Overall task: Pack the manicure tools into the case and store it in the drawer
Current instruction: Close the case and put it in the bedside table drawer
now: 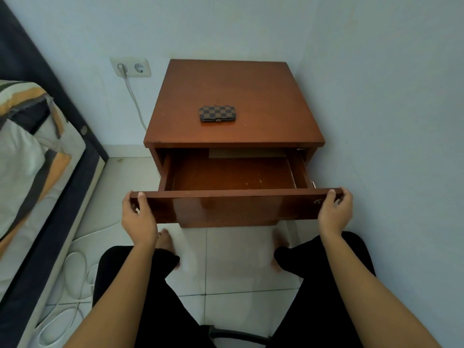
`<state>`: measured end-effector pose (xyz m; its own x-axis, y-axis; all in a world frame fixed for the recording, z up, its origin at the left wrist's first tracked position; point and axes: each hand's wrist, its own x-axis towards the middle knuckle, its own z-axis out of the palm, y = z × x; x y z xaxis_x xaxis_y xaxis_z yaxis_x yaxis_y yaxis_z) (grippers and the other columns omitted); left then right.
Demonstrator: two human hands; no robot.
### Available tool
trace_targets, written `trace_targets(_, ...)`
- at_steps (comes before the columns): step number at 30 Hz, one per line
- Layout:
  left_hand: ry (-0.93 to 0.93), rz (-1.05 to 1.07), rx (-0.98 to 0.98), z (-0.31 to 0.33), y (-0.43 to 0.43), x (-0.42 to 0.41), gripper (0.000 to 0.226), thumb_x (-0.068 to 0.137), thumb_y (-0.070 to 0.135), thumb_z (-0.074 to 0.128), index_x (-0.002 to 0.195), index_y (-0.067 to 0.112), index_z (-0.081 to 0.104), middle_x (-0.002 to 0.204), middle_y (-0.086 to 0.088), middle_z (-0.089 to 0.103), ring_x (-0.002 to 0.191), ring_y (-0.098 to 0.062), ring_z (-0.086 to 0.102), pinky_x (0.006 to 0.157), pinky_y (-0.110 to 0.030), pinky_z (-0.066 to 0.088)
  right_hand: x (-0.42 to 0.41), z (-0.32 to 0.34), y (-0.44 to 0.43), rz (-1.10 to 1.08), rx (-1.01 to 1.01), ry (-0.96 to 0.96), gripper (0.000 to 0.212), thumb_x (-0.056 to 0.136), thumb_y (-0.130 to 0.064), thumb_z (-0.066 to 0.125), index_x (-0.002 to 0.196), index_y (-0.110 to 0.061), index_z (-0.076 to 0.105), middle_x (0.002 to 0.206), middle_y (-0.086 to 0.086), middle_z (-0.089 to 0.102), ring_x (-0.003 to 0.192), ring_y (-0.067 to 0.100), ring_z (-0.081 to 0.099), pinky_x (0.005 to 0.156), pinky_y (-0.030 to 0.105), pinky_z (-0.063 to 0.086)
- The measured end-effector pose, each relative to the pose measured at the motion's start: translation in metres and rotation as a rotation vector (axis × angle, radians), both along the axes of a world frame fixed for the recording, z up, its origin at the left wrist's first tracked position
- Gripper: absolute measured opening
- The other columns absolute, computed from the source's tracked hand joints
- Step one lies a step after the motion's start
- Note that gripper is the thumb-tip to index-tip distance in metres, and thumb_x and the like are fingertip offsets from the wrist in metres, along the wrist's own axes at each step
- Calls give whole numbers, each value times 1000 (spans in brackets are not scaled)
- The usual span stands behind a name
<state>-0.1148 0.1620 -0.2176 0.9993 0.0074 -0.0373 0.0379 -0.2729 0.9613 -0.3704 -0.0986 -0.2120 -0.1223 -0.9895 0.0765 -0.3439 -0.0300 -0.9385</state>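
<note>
This is a bedroom in a home. A bed (37, 156) with a dark frame and striped orange, grey and white bedding runs along the left, and a wooden nightstand (233, 96) sits in the corner beside it. A double wall socket (131, 67) with a white cable (134, 96) plugged in, pale painted walls and a white tiled floor (226, 259) complete the domestic look.

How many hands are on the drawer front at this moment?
2. The left hand grips the left end of the drawer front; the right hand grips its right end. The drawer is pulled open.
</note>
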Motion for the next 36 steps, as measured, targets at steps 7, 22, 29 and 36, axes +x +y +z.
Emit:
trace_targets(7,-218,-109,436,30,-21,49,48,95,32,47,137,8,43,149,-10,35,142,-24,24,115,-45,22,21,42,-39,278,-215,312,37,93,-17,51,127,-3,50,129,16,53,122,28,48,101,27,32)
trace_targets(22,-483,-669,947,43,-169,141,66,95,55,22,151,20,11,160,-5,3,147,-20,-2,117,-39,-1,260,80,-77,1120,-395,796,64,91,-42,51,146,-24,23,155,0,20,143,17,17,112,41,32)
trace_targets(29,-492,-664,1017,32,-171,148,66,95,56,16,151,22,7,160,-3,2,147,-19,-3,117,-37,-4,307,63,-87,1248,-490,863,66,90,-48,49,147,-26,22,153,3,27,141,23,23,115,39,26)
trace_targets(36,-487,-665,1018,32,-170,147,66,94,57,15,151,23,8,160,-2,3,147,-19,-3,118,-37,-3,272,59,-68,1235,-515,778,68,85,-53,54,143,-27,31,130,4,44,119,23,39,101,36,36)
